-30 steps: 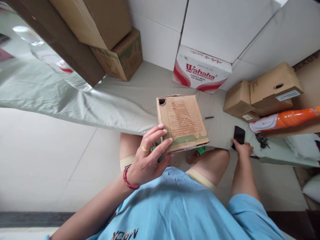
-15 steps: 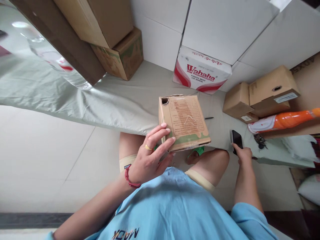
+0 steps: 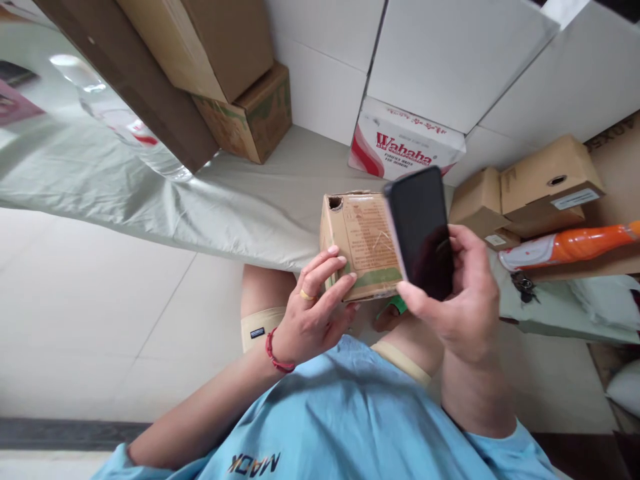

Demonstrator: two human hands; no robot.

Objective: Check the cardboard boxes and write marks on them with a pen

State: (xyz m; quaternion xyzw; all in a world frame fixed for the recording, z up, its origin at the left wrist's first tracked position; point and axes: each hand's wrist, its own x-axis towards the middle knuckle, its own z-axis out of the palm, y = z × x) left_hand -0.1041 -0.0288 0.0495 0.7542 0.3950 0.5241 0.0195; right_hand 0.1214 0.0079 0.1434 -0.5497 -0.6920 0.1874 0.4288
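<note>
A small brown cardboard box (image 3: 363,233) with printed text, a green band and a hole in its far left corner sits at the near edge of the cloth-covered table. My left hand (image 3: 317,300) grips its near left corner, fingertips on the top and the thumb low by the near side. In my right hand (image 3: 463,293) is a black smartphone (image 3: 423,233), held tilted up with its dark screen towards me. The phone hides the right part of the box. My fingers wrap round the phone's right side, the thumb at its lower left corner.
A Wahaha water carton (image 3: 405,143) stands against the wall. Brown boxes (image 3: 550,177), an orange bottle (image 3: 575,245) and keys (image 3: 523,283) are on the right. On the left are a clear water bottle (image 3: 130,130) and stacked cartons (image 3: 270,110).
My right hand has lifted the smartphone off the table's right side and brought it left and up, in front of the box. My left hand stays at the box's corner.
</note>
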